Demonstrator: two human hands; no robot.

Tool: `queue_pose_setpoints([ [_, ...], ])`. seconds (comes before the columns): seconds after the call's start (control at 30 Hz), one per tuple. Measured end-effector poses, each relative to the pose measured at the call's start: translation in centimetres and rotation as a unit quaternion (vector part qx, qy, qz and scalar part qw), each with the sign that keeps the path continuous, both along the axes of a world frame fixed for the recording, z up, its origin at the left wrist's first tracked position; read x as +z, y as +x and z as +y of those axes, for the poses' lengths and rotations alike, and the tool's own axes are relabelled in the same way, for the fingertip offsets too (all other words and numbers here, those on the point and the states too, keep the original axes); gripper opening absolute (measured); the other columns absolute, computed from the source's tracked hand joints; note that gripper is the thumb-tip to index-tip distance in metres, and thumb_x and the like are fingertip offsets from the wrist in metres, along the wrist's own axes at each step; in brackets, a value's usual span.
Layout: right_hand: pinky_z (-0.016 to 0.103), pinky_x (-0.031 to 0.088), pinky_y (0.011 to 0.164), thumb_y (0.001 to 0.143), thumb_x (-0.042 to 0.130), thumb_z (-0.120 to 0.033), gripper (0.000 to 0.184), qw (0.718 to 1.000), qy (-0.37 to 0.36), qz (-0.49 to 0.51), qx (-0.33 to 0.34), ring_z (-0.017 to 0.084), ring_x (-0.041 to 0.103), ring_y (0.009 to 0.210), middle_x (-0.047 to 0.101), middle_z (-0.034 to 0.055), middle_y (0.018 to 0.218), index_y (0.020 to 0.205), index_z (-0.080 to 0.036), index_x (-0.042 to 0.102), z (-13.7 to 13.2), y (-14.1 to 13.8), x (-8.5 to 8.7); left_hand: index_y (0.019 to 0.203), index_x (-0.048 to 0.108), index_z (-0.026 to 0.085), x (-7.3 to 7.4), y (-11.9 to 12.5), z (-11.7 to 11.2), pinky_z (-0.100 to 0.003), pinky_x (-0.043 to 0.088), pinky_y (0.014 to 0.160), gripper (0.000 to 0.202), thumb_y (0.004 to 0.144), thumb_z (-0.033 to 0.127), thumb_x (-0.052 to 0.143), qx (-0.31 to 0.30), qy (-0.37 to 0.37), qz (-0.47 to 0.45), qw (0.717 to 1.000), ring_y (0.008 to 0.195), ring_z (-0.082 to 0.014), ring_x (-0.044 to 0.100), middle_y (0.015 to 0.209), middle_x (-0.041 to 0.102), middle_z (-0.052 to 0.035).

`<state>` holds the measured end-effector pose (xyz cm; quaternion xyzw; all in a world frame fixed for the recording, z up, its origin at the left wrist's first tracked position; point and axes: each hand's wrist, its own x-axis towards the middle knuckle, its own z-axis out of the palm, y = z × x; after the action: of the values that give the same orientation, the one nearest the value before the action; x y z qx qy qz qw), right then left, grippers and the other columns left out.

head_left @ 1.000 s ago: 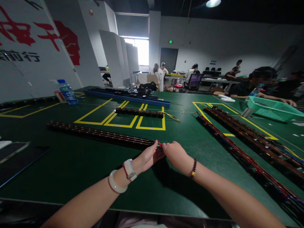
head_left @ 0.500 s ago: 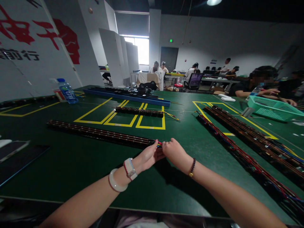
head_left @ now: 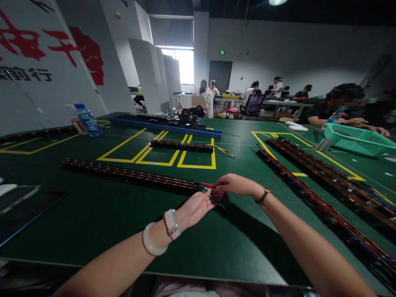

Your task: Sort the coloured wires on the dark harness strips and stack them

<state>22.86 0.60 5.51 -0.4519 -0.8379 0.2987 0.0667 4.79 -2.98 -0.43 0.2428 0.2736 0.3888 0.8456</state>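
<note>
A long dark bar-shaped assembly [head_left: 133, 175] with copper-coloured lines along it lies across the green table [head_left: 102, 222]. Coloured wires [head_left: 206, 186], red, yellow and blue among them, come out of its right end. My left hand [head_left: 198, 206], with a watch and a pale bangle on its wrist, is closed on the wires from below, thumb on top. From the right, my right hand [head_left: 236, 184] pinches the wires close to the left fingertips. A dark wire end [head_left: 222, 205] hangs under the hands. Exactly which wire each hand grips is partly hidden.
A shorter bundle [head_left: 182, 145] lies over yellow tape beyond the hands, with a blue tray [head_left: 210, 133] behind it. Long wired assemblies [head_left: 309, 198] run down the right side. A green basket [head_left: 352, 142] and a person [head_left: 340, 111] are at the far right; a bottle [head_left: 89, 121] stands left.
My right hand has shifted a little right and up, its fist loosening into a pinch. My left hand has turned more palm-up. More of the coloured wires and a dark wire end now show.
</note>
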Motion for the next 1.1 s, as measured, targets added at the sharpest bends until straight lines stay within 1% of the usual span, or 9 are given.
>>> queue_pose_setpoints([
  [0.1,0.022,0.041,0.057,0.080,0.059,-0.037,0.029,0.998,-0.040,0.026,-0.028,0.014,0.059,0.065,0.070,0.0047,0.077,0.091,-0.014,0.070,0.6,0.0,-0.8,0.093,0.062,0.007,0.1,0.0,-0.1,-0.035,0.041,0.099,0.014,0.088,0.011,0.050,-0.016,0.004,-0.008,1.000,0.099,-0.0182,0.062,0.103,0.066,-0.0145],
  [0.17,0.021,0.039,0.054,0.077,0.062,-0.037,0.026,0.999,-0.032,0.014,-0.042,0.013,0.058,0.062,0.069,0.0039,0.074,0.086,-0.014,0.069,0.5,-0.2,-1.2,0.091,0.063,0.007,0.2,0.0,-0.2,-0.034,0.040,0.101,0.013,0.087,0.011,0.052,-0.025,0.009,-0.005,1.000,0.100,-0.0178,0.062,0.103,0.066,-0.0143],
  [0.4,0.020,0.032,0.051,0.076,0.062,-0.026,0.011,0.989,0.119,-0.063,-0.066,0.011,0.055,0.060,0.066,0.0014,0.069,0.076,-0.017,0.067,-1.3,-1.3,0.0,0.090,0.063,0.008,0.3,0.4,-0.5,-0.033,0.042,0.096,0.016,0.088,0.008,0.047,-0.001,0.017,0.032,0.999,0.090,-0.0168,0.063,0.092,0.067,-0.0116],
  [0.5,0.021,0.031,0.051,0.076,0.061,-0.024,0.010,0.986,0.141,-0.074,-0.052,0.011,0.054,0.060,0.066,0.0016,0.069,0.074,-0.017,0.067,-1.8,-1.5,0.6,0.088,0.062,0.008,0.5,0.5,-0.6,-0.033,0.043,0.094,0.019,0.087,0.004,0.044,0.011,0.014,0.050,0.999,0.088,-0.0166,0.064,0.091,0.067,-0.0109],
  [0.6,0.020,0.032,0.050,0.077,0.060,-0.025,0.011,0.993,0.108,-0.030,-0.044,0.010,0.055,0.059,0.065,0.0006,0.069,0.077,-0.017,0.067,-1.7,-1.3,0.7,0.089,0.061,0.009,0.6,0.6,-0.8,-0.033,0.044,0.094,0.017,0.087,0.005,0.045,0.019,0.024,0.059,0.998,0.090,-0.0172,0.064,0.094,0.067,-0.0118],
  [0.73,0.021,0.038,0.053,0.079,0.060,-0.036,0.023,0.995,-0.009,0.087,-0.057,0.011,0.056,0.060,0.065,0.0018,0.071,0.083,-0.014,0.066,-0.2,-0.4,-0.2,0.098,0.060,0.009,0.7,0.6,-0.7,-0.036,0.044,0.093,0.016,0.089,0.016,0.049,-0.001,0.048,0.042,0.998,0.092,-0.0189,0.065,0.098,0.067,-0.0142],
  [0.83,0.022,0.039,0.053,0.075,0.064,-0.045,0.033,0.969,-0.098,0.198,-0.106,0.010,0.053,0.057,0.061,0.0010,0.064,0.078,-0.012,0.063,1.1,0.3,-1.7,0.098,0.059,0.008,0.8,0.4,-0.6,-0.036,0.045,0.091,0.016,0.089,0.018,0.050,-0.012,0.038,0.044,0.998,0.090,-0.0191,0.065,0.097,0.068,-0.0153],
  [0.97,0.020,0.034,0.048,0.067,0.071,-0.052,0.042,0.905,-0.193,0.333,-0.181,0.008,0.050,0.052,0.056,-0.0017,0.059,0.071,-0.013,0.057,2.4,0.3,-3.5,0.091,0.060,0.006,0.8,0.2,-0.5,-0.034,0.047,0.086,0.016,0.089,0.016,0.048,-0.026,0.031,0.026,0.999,0.083,-0.0188,0.066,0.091,0.068,-0.0160],
  [1.1,0.020,0.032,0.046,0.064,0.073,-0.052,0.043,0.854,-0.206,0.414,-0.238,0.006,0.045,0.049,0.053,-0.0036,0.058,0.068,-0.014,0.053,3.6,-0.8,-4.8,0.091,0.059,0.007,0.5,0.3,-0.5,-0.033,0.048,0.079,0.014,0.088,0.016,0.048,-0.006,0.028,0.013,1.000,0.075,-0.0177,0.065,0.083,0.068,-0.0125],
])
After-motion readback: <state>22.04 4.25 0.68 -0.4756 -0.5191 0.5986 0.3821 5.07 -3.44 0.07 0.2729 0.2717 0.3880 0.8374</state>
